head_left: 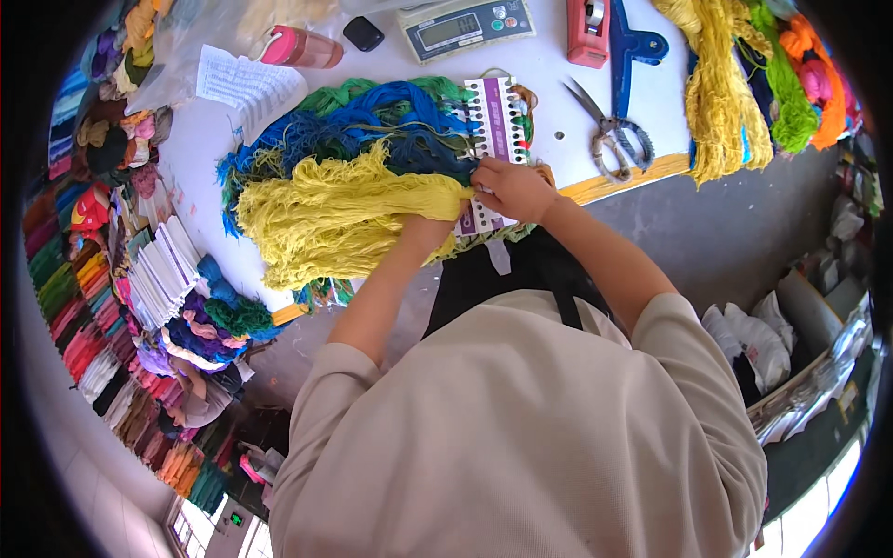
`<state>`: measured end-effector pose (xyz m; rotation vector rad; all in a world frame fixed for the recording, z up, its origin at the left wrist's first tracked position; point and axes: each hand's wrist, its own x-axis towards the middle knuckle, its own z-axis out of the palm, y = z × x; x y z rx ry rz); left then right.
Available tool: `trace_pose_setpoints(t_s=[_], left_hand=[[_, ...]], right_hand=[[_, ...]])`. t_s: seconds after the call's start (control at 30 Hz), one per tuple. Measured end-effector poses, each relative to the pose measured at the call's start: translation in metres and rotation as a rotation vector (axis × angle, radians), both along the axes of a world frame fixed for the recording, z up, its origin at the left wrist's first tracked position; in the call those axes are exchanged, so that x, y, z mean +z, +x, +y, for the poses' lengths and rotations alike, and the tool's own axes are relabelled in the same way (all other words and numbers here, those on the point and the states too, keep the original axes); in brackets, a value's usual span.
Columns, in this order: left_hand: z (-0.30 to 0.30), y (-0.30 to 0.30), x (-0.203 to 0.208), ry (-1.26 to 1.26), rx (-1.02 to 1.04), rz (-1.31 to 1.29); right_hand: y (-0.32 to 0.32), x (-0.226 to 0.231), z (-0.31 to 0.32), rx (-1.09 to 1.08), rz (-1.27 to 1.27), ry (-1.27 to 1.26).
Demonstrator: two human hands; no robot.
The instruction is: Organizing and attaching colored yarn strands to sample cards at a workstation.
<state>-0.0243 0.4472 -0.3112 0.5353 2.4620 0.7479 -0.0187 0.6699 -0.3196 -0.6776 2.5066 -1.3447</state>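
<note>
A thick yellow skein of thread (344, 205) lies across the table edge, its gathered end toward a white and purple punched card (496, 121). My left hand (430, 232) is closed around the skein near that gathered end, its fingers mostly hidden beneath the threads. At the card's edge, my right hand (513, 189) pinches the narrow tip of the yellow threads, fingertips pressed together. Beyond the yellow skein, blue and green skeins (372, 112) lie with their ends at the card's holes.
Scissors (612, 135) lie right of the card, near a blue clamp-like tool (637, 46) and a red tape dispenser (588, 33). A digital scale (465, 30), pink-lidded bottle (302, 46) and written sheet (246, 86) sit at the back. More yellow skeins (721, 93) hang over the right edge.
</note>
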Motion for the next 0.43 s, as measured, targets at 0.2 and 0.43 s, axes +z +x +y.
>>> trace_pose_setpoints(t_s=[0.2, 0.43], left_hand=[[0.019, 0.005, -0.01, -0.116, 0.026, 0.151], [0.018, 0.002, -0.01, -0.122, 0.027, 0.2]], right_hand=[[-0.001, -0.016, -0.014, -0.012, 0.135, 0.189], [0.005, -0.018, -0.012, -0.053, 0.075, 0.019]])
